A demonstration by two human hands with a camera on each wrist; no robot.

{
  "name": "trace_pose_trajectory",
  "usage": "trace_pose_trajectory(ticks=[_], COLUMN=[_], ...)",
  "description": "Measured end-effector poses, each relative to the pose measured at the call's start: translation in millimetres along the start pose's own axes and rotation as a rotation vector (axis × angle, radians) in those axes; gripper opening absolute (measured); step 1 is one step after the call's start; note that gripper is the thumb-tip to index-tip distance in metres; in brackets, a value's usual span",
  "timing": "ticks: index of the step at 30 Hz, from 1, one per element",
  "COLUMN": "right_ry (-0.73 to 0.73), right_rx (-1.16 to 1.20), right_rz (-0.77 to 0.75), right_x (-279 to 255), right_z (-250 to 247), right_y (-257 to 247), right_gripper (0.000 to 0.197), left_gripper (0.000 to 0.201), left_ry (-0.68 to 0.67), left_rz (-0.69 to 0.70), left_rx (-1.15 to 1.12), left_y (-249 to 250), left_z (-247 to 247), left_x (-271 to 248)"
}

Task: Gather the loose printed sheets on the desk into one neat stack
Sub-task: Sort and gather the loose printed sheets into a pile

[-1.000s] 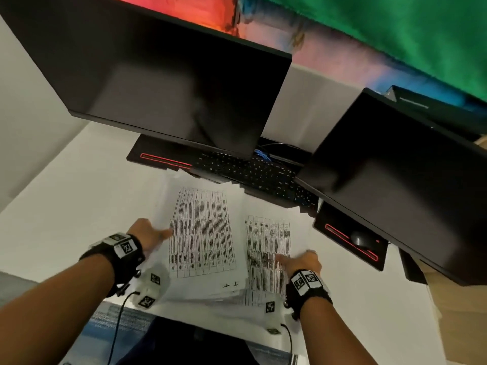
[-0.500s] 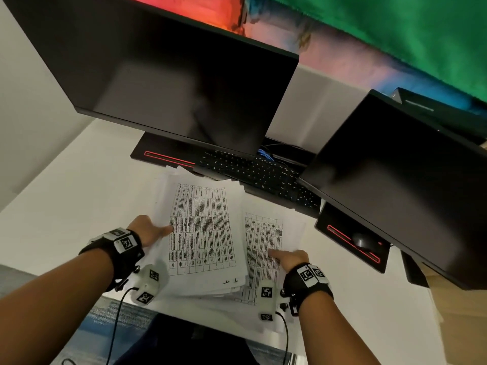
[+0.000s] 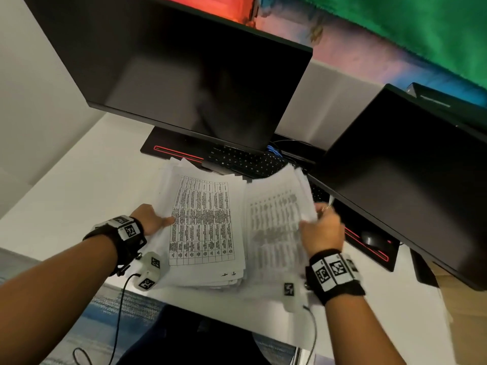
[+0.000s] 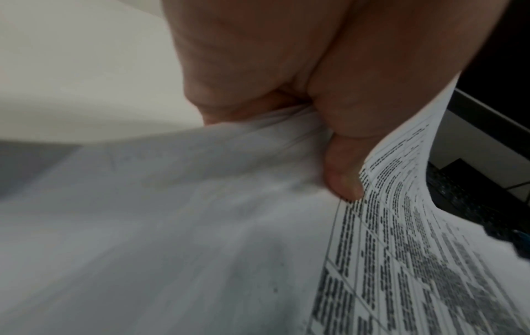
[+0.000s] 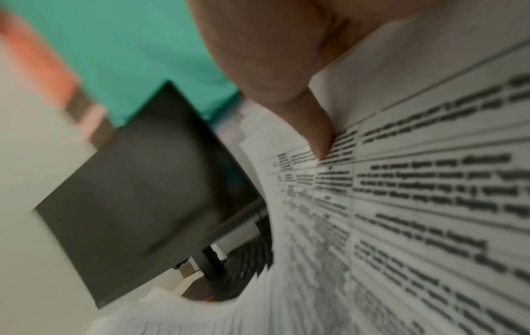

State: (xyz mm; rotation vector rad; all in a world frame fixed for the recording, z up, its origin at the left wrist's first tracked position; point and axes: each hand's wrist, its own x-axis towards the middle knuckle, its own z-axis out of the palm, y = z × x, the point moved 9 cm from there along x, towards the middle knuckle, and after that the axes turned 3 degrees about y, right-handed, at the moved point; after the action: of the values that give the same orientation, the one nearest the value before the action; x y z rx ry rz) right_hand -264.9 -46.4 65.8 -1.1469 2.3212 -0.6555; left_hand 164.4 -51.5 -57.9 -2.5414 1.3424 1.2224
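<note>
Two overlapping piles of printed sheets lie on the white desk (image 3: 66, 185). The left pile (image 3: 203, 222) shows a dense table. My left hand (image 3: 151, 219) grips its left edge, thumb on top of the paper (image 4: 344, 185). The right pile (image 3: 274, 227) is blurred and lifted at its right side. My right hand (image 3: 320, 229) grips that right edge, thumb pressed on the printed face (image 5: 318, 136). The fingers under both piles are hidden.
A large dark monitor (image 3: 184, 75) hangs over the back of the desk, and a second one (image 3: 411, 175) on the right. A black keyboard (image 3: 247, 162) sits behind the sheets. A mouse (image 3: 371, 238) rests on a red-lined pad at right. The desk's front edge is close to me.
My right hand moved from the lower middle of the right pile out to its right edge and raised that side. The left hand stayed on the left pile's edge.
</note>
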Motion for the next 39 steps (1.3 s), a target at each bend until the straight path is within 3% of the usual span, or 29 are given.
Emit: trace_pose_trajectory(ticks=[3,6,10,13,15,17,19,21,23,26,28,31,34,36,38,39], right_ry=[0.168,0.285,0.211,0.110,0.037,-0.032,-0.117,-0.163,-0.122,-0.148,-0.155,-0.088,-0.088,-0.079,-0.070,-0.066], right_rx=[-0.066,0.064,0.408,0.573,0.572,0.479,0.273,0.042,-0.236,-0.511,-0.550,-0.545,-0.373,-0.190,-0.160,-0.193], right_rz=[-0.305,-0.403,-0.339,-0.265,-0.145,-0.004,0.052,0.075,0.156,0.239,0.221,0.317,0.348,0.294,0.167,0.074], right_x=[-8,-16,-16,-6,5,13,17,25,38,49,57,68,69,63,50,41], right_z=[-67,-123,-146,-122,-85,-31,22,52,47,30,25,7,1,-1,-4,-5], right_y=[-62,-93,-97,-78,-51,-18,16,57,102,156,170,184,186,166,130,104], right_gripper=[0.026,0.032,0.039,0.042,0.042,0.039,0.044,0.059,0.071,0.095,0.105,0.116,0.099,0.062,0.026,0.018], left_gripper=[0.052,0.049,0.042,0.039,0.036,0.038,0.060,0.081,0.083,0.060,0.058,0.049,0.046,0.039,0.031,0.028], left_ry=[0.020,-0.002,-0.042,-0.059,-0.079,-0.134,-0.153,-0.205,-0.213,-0.052,0.017,0.022,0.009,-0.002,-0.004,-0.004], left_rz=[0.020,0.078,0.158,0.188,0.146,0.102,-0.004,-0.062,-0.005,0.176,0.220,0.216,0.234,0.246,0.258,0.260], left_rx=[0.066,0.071,0.073,0.056,-0.186,-0.482,-0.690,-0.759,-0.581,-0.155,-0.069,-0.082,-0.074,-0.074,-0.092,-0.097], left_y=[7,22,47,61,60,54,44,41,46,54,56,55,55,55,54,52], left_z=[-4,7,35,50,53,57,58,67,68,67,68,68,64,61,55,52], left_x=[-1,-2,-14,-27,-27,-20,-15,-10,-13,-9,-8,-8,-7,-6,-7,-8])
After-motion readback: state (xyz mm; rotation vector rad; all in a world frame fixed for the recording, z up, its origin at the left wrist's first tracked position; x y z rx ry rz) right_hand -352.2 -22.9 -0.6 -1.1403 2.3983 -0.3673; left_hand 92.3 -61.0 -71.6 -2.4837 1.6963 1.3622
